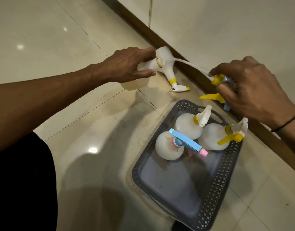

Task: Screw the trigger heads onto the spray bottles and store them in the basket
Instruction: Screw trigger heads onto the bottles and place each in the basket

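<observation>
view from above, looking down at a glossy cream tile floor (60, 39) w/ thin grout lines and glare spots. a dark wood skirting (185, 64) runs diagonally under a pale wall (226, 30).

left hand (128, 64) is wrapped round an open bottle (143, 75), translucent white plastic, tilted, its bare threaded neck (159, 62) facing the camera. right hand (253, 90) pinches a trigger head (218, 85) by its yellow collar; yellow lever hangs below, a blue tip shows under the fingers. its thin white dip tube (190, 64) curves from the head toward the bottle (whether the end is inside the neck, can't tell). thin black band (286, 122) on the right wrist.

behind the held bottle, another capped bottle (166, 69) lies on the floor by the skirting, white head w/ yellow collar and nozzle.

lower right, a grey plastic basket (215, 197), rectangular, lattice walls, smooth base, sits on the floor. at its far end 3 round white bottles stand close together: one w/ a blue-pink head (168, 145), two w/ white-yellow heads (188, 125) (213, 137).
</observation>
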The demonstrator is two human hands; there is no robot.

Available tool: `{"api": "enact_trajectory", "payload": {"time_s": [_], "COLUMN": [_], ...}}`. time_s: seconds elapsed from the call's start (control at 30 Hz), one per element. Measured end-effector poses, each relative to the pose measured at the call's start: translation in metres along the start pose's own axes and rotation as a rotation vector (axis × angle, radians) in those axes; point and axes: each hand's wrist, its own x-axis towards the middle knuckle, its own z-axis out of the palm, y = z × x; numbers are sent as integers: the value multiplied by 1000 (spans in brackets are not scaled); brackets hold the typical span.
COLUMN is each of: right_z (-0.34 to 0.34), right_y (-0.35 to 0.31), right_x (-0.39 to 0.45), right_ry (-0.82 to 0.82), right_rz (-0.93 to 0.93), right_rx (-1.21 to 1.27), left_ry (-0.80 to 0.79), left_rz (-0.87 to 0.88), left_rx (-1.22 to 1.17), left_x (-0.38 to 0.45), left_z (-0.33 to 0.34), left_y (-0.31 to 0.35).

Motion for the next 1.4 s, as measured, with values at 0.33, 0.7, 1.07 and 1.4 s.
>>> {"api": "enact_trajectory", "payload": {"time_s": [0.33, 0.7, 1.07, 1.4], "right_z": [-1, 11, 30, 38], "right_y": [-14, -29, -21, -19], "right_x": [6, 34, 32, 26], "right_ry": [-136, 33, 85, 3], "right_rz": [-39, -157, -105, -48], "right_rx": [-72, 384, 659, 869], "left_ry": [-28, -5, -40, 31], "left_rz": [93, 338, 140, 156], "left_rx": [36, 128, -230, -274], "left_x": [-7, -5, -11, -17], "left_z": [-12, -14, -13, -4], "left_y": [7, 50, 64, 72]}}
